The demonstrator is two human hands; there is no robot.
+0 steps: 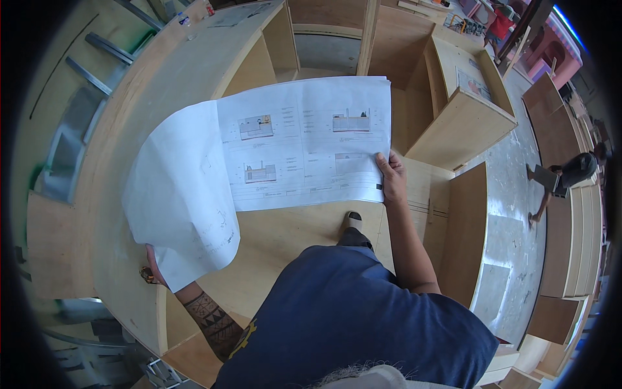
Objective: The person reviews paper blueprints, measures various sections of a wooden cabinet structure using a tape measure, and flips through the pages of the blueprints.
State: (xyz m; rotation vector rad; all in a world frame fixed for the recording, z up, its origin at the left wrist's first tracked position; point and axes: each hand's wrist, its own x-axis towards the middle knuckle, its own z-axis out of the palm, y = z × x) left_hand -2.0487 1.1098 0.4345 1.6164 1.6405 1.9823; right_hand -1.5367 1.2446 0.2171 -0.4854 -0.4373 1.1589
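Observation:
A set of printed drawing sheets [304, 142] is spread in front of me, showing small drawings of cabinet-like fixtures with lines of notes. My right hand [394, 176] pinches its right edge, thumb on top and fingers behind. The sheets on the left side are turned back and hang in a curved fold. At the lower left corner of that fold is my left hand [154, 264], gripping the paper, with most of its fingers hidden. A small black and yellow thing [148, 275] shows beside it; its kind is unclear.
A long wooden counter [110, 214] curves along my left. An open wooden cabinet [453, 129] stands at the far right, and an upright panel [463, 233] nearer. Another person [576, 172] bends by wooden units at the right. Metal frames [68, 149] lean beyond the counter.

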